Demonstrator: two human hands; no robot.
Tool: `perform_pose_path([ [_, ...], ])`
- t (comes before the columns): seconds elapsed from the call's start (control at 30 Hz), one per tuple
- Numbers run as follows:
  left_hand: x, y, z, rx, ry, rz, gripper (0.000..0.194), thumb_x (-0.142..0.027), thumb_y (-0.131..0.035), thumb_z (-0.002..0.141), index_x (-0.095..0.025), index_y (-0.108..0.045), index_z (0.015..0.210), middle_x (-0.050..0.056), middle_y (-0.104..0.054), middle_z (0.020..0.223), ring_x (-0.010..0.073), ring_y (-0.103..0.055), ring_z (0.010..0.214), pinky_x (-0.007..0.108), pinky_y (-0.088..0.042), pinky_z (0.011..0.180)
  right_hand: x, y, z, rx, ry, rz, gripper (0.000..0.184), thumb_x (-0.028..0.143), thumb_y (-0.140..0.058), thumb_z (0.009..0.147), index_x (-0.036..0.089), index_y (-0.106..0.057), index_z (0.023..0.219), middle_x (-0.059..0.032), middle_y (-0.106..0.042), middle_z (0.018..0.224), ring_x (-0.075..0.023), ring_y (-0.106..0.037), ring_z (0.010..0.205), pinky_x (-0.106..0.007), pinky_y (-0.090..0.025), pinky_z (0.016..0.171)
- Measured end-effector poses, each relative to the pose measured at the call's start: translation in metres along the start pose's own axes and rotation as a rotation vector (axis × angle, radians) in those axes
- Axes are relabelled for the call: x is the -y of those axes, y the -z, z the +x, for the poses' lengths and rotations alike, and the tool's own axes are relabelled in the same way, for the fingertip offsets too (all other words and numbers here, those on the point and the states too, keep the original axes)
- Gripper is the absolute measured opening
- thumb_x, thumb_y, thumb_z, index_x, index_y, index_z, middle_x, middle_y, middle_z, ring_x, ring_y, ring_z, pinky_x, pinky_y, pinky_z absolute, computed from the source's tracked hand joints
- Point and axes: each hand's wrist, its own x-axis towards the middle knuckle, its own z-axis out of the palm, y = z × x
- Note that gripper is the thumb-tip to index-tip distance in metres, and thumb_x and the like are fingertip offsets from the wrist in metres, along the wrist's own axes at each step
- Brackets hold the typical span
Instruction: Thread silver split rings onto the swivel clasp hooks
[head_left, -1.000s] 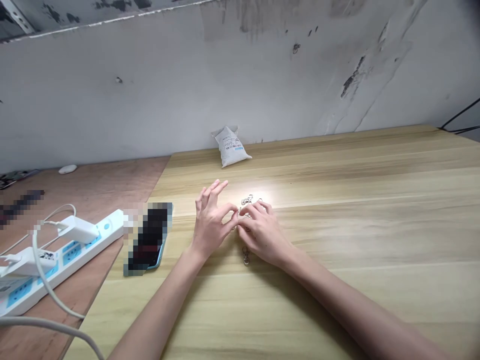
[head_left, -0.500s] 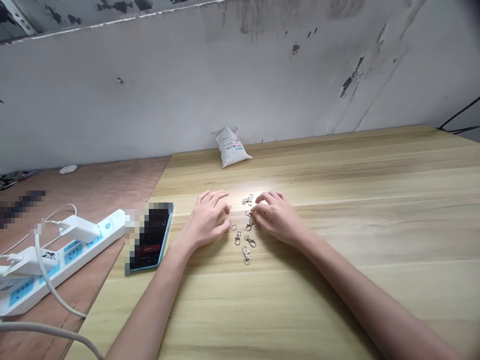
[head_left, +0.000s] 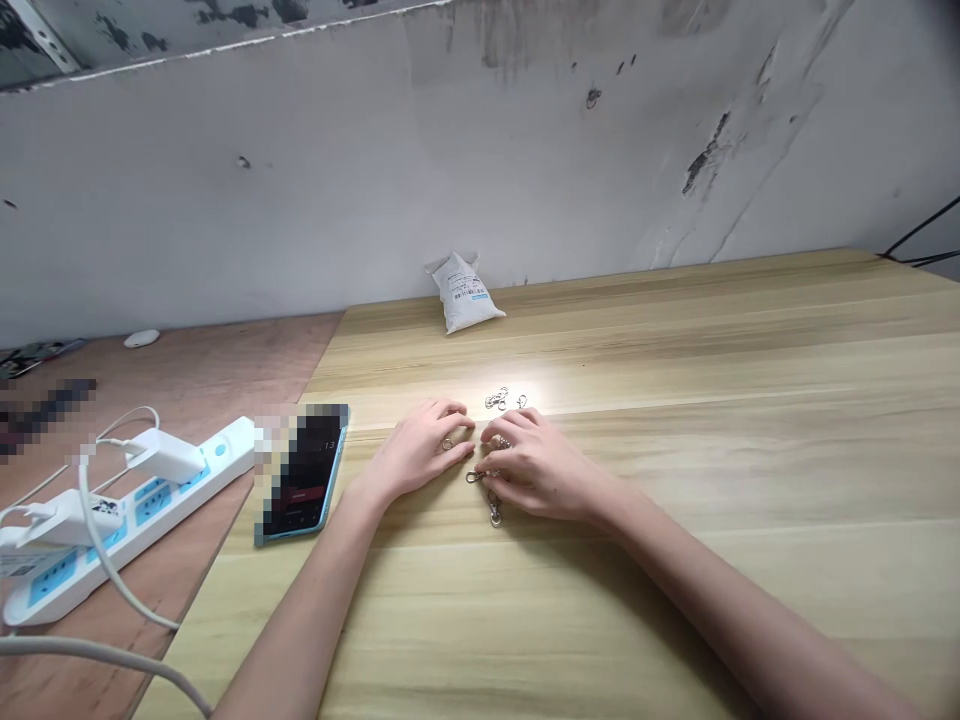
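Small silver metal clasps and rings lie on the light wood table (head_left: 675, 560) between my hands. My left hand (head_left: 416, 450) rests curled, with a small metal ring (head_left: 447, 443) showing against its fingers. My right hand (head_left: 540, 465) covers most of a group of them, fingertips down among the pieces. A swivel lobster clasp (head_left: 475, 477) pokes out by its fingertips, and another clasp (head_left: 494, 510) sits just below. A small tangle of clasps (head_left: 496, 400) lies beyond my hands, apart from both. Whether either hand grips a piece is hidden.
A phone (head_left: 304, 475) with a blurred screen lies left of my left hand. Further left, a white power strip (head_left: 135, 510) with chargers and cables sits on a brown board (head_left: 187, 380). A white sachet (head_left: 465, 295) stands against the stained wall.
Both hands have moved toward each other and now cover the clasps that lay open between them. A small ring now shows at my left hand.
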Motion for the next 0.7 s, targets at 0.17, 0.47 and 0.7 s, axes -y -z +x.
perform_pose_path([
  [0.17,0.003,0.007,-0.002,0.007,0.036,-0.050,0.017,-0.030,-0.053,0.092,-0.024,-0.067,0.099,0.005,-0.063,0.109,0.0213,-0.058,0.101,0.035,-0.047,0.088,-0.006,0.001,-0.001,-0.013,-0.017,-0.041,0.017,0.027,-0.058,0.090,0.023,-0.074,0.088,-0.0070,-0.064,0.099,-0.0195,-0.054,0.095,-0.036,-0.035,0.087],
  [0.47,0.005,0.023,-0.010,0.179,0.187,-0.254,0.023,-0.039,-0.059,0.088,-0.025,-0.067,0.103,0.003,-0.061,0.099,0.0148,-0.057,0.076,0.028,-0.046,0.069,0.023,-0.009,0.003,0.100,-0.001,-0.247,0.023,0.025,-0.046,0.094,0.016,-0.066,0.085,-0.0042,-0.063,0.073,-0.0117,-0.047,0.057,-0.029,-0.023,0.055],
  [0.7,0.005,0.024,-0.012,0.219,0.176,-0.301,0.017,-0.033,-0.060,0.085,-0.023,-0.071,0.094,0.002,-0.058,0.086,0.0147,-0.057,0.072,0.028,-0.047,0.066,0.023,-0.009,-0.002,0.170,-0.062,-0.209,0.017,0.021,-0.049,0.086,0.018,-0.060,0.074,-0.0035,-0.064,0.072,-0.0107,-0.044,0.053,-0.030,-0.015,0.049],
])
